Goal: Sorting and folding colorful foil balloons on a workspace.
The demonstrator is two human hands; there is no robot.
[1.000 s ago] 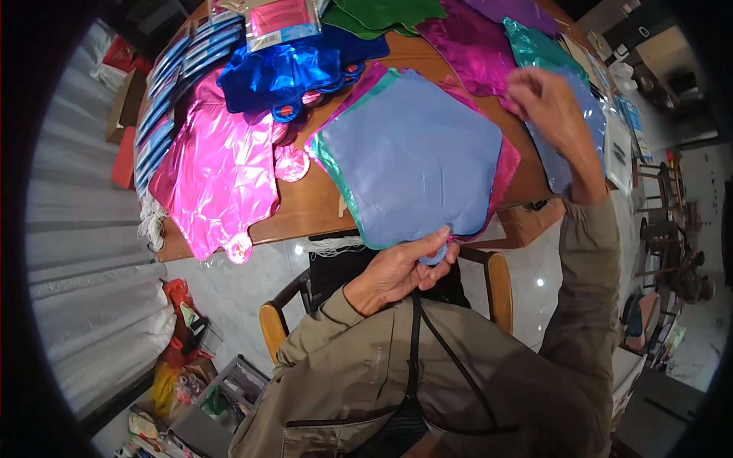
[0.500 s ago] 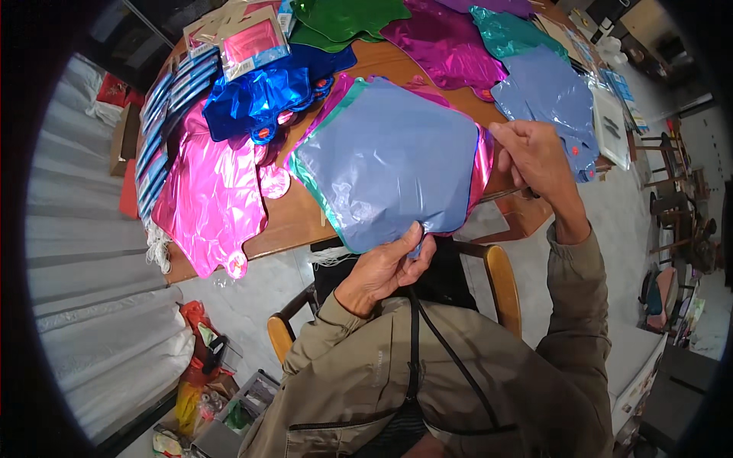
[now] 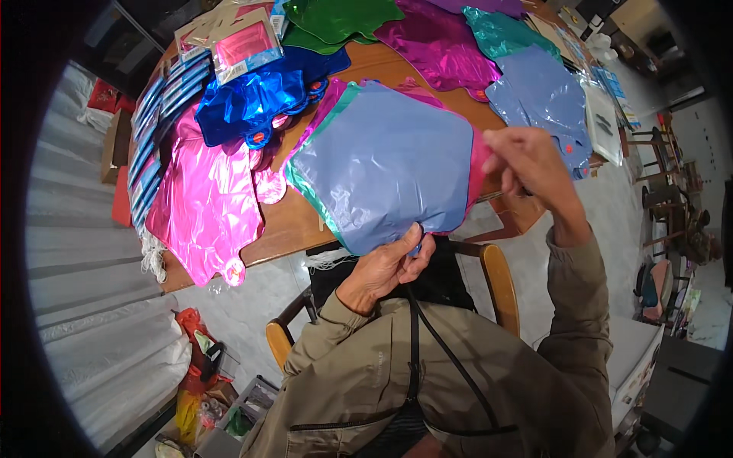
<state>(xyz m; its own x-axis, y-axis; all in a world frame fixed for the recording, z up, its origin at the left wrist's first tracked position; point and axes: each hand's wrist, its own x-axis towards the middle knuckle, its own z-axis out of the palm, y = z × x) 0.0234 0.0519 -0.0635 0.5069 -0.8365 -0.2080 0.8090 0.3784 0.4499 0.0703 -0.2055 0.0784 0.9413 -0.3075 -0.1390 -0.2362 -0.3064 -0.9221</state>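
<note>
My left hand is closed on the lower tip of a stack of flat, uninflated foil balloons, thumb on top. The uppermost is a pale blue balloon. Behind its left edge shows a green balloon, and a magenta balloon peeks out at the right. My right hand is raised beside the stack's right edge, thumb and forefinger pinched together. It is slightly smeared, and whatever the fingers hold is too small to make out.
On the wooden table lie pink balloons, blue balloons, green ones and another pale blue balloon. Packaged balloons overlap at the far left. White string hangs off the table edge. A wooden chair surrounds me.
My right hand has shifted slightly left and down, toward the stack's right edge. My left hand keeps its grip, and the view has shifted a little.
</note>
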